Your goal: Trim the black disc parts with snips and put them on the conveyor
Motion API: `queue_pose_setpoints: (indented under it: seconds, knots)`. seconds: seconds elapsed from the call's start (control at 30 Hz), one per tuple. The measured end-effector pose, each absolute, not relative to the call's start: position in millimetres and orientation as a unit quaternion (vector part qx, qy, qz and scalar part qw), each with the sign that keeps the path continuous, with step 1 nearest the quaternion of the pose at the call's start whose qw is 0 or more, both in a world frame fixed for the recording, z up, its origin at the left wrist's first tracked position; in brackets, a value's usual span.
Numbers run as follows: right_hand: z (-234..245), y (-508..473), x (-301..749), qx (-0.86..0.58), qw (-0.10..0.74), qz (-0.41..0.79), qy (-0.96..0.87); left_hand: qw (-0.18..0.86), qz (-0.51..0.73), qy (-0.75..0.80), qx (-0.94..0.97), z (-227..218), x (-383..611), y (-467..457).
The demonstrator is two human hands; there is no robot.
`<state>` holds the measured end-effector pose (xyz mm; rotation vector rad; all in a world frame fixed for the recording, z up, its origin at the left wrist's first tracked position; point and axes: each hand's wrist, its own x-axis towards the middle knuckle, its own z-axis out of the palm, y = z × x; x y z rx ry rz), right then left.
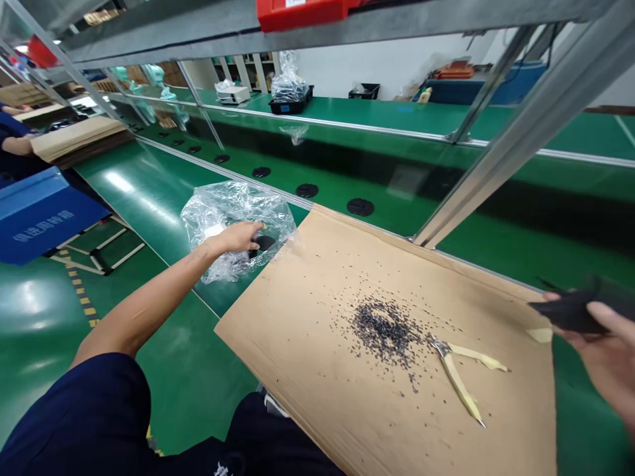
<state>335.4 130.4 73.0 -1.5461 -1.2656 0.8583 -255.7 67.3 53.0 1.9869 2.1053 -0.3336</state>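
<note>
My left hand (241, 237) reaches over a clear plastic bag (233, 198) at the left end of the cardboard. Its fingers are apart, beside a dark round piece (265, 244) at the bag; whether they touch it is unclear. At the right edge, my right hand (608, 350) is closed on a flat black piece (575, 311), smeared by motion. Between my hands, yellow-handled nippers (454, 377) lie with their handles spread on the cardboard sheet (268, 324). By their jaws is a scattered heap of small black bits (387, 330).
Several black discs (360, 207) sit in a row on the green surface behind the metal rail. A slanted metal post (496, 152) rises at the right. Overhead runs a shelf with a red bin (307, 13). A blue box (49, 215) stands left, near another person's arm (17, 145).
</note>
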Motion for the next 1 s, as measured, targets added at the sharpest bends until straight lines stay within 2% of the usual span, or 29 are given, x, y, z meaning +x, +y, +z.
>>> queue_pose_setpoints:
  seconds: [0.07, 0.17, 0.27, 0.47, 0.57, 0.67, 0.77, 0.93, 1.0]
  knots:
    - [73.3, 98.7, 316.0, -0.649, 0.474, 0.434, -0.408, 0.115, -0.101, 0.713, 0.685, 49.5, -255.9, 70.7]
    - [68.0, 61.6, 295.4, -0.657, 0.427, 0.496, -0.374, 0.120, -0.087, 0.710, 0.688, 45.5, -254.2, 75.7]
    - [59.6, 39.9, 288.2, -0.664, 0.384, 0.515, -0.382, 0.114, -0.074, 0.719, 0.681, 45.8, -251.4, 79.2]
    - [48.7, 20.5, 293.3, -0.653, 0.381, 0.529, -0.385, 0.059, -0.031, 0.736, 0.673, 73.3, -242.6, 64.4]
    - [46.7, 12.2, 288.6, -0.631, 0.357, 0.558, -0.404, -0.003, 0.077, 0.720, 0.690, 91.8, -218.7, 42.8]
    - [44.3, 5.1, 274.1, -0.561, 0.345, 0.600, -0.454, -0.041, 0.238, 0.618, 0.748, 100.8, -172.5, 21.3]
    - [37.3, 2.2, 257.2, -0.502, 0.350, 0.625, -0.485, 0.010, 0.322, 0.506, 0.800, 96.2, -114.9, 9.5]
    - [25.4, -1.3, 241.8, -0.480, 0.348, 0.647, -0.479, 0.197, 0.329, 0.409, 0.828, 66.4, -25.3, 13.0]
    - [24.7, -3.1, 242.0, -0.482, 0.371, 0.604, -0.515, 0.270, 0.339, 0.397, 0.809, 53.9, -0.1, 16.5]
